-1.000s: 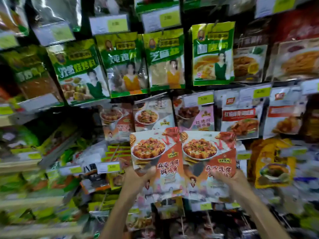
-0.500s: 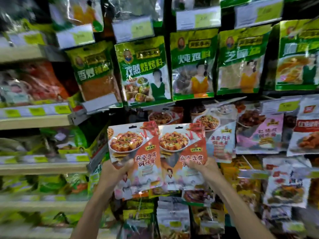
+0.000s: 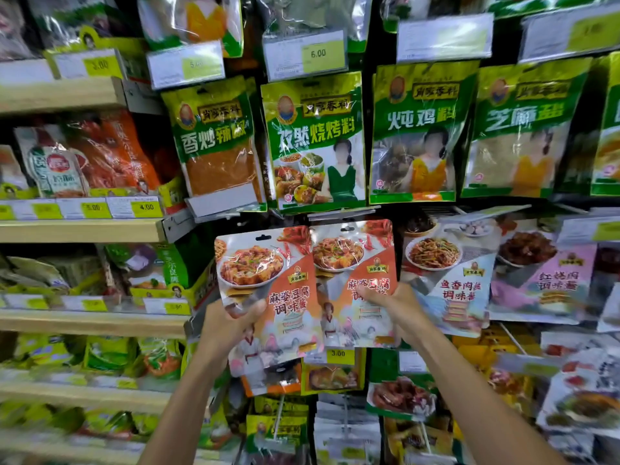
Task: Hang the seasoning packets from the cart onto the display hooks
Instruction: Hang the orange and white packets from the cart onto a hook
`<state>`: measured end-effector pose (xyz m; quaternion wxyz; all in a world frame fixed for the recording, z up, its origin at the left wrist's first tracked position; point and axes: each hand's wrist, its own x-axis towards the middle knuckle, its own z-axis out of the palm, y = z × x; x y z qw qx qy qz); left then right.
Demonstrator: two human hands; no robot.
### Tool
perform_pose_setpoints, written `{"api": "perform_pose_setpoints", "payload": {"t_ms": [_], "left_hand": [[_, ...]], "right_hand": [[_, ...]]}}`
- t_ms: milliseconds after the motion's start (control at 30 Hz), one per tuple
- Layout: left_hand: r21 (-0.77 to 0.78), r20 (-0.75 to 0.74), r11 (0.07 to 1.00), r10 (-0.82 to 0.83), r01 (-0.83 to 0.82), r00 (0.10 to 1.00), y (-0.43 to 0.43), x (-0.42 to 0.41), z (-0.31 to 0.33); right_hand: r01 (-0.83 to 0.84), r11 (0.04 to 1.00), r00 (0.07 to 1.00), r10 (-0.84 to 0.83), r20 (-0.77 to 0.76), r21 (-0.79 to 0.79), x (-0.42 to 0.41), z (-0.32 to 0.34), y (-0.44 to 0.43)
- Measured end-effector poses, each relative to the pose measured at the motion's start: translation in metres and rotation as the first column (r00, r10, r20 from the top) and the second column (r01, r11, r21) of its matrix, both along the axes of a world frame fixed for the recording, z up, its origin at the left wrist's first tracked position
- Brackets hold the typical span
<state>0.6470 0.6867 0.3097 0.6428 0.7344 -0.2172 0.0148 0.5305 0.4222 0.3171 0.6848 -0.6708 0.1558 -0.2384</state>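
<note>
Two orange-and-white mapo tofu seasoning packets are held up side by side in front of the display. My left hand (image 3: 231, 320) grips the left packet (image 3: 268, 290) at its lower left edge, thumb on the front. My right hand (image 3: 391, 305) grips the right packet (image 3: 352, 263) at its lower right, fingers across the front. Each packet has a hang slot at its top. Their upper edges sit just below a grey price-tag strip (image 3: 342, 213) under the green packets. The hook behind them is hidden.
Green spice packets (image 3: 315, 139) hang in a row above. White and pink sauce packets (image 3: 449, 276) hang to the right, more packets below with a 3.00 tag (image 3: 337, 353). Wooden shelves (image 3: 84, 229) with bagged goods run along the left.
The view has swung left and closed in on the display. Both hands with their packets now sit higher, near the strip under the green packets, and the packets overlap more.
</note>
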Motion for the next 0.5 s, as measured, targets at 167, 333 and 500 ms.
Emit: {"api": "perform_pose_setpoints", "payload": {"t_ms": [167,333,500], "left_hand": [[-0.014,0.001,1.0,-0.011,0.011,1.0,-0.009,-0.003,0.002],[-0.032,-0.013,0.997,-0.067,0.066,0.998,-0.022,-0.011,0.0],[-0.004,-0.042,0.994,-0.111,0.111,0.993,-0.04,-0.019,-0.006]], "right_hand": [[-0.035,0.999,0.998,0.037,-0.052,0.039,0.013,-0.002,-0.007],[0.003,1.0,0.998,-0.004,-0.066,-0.004,0.013,-0.008,-0.009],[0.388,0.876,0.921,-0.362,0.144,-0.285,-0.015,-0.032,0.021]]}}
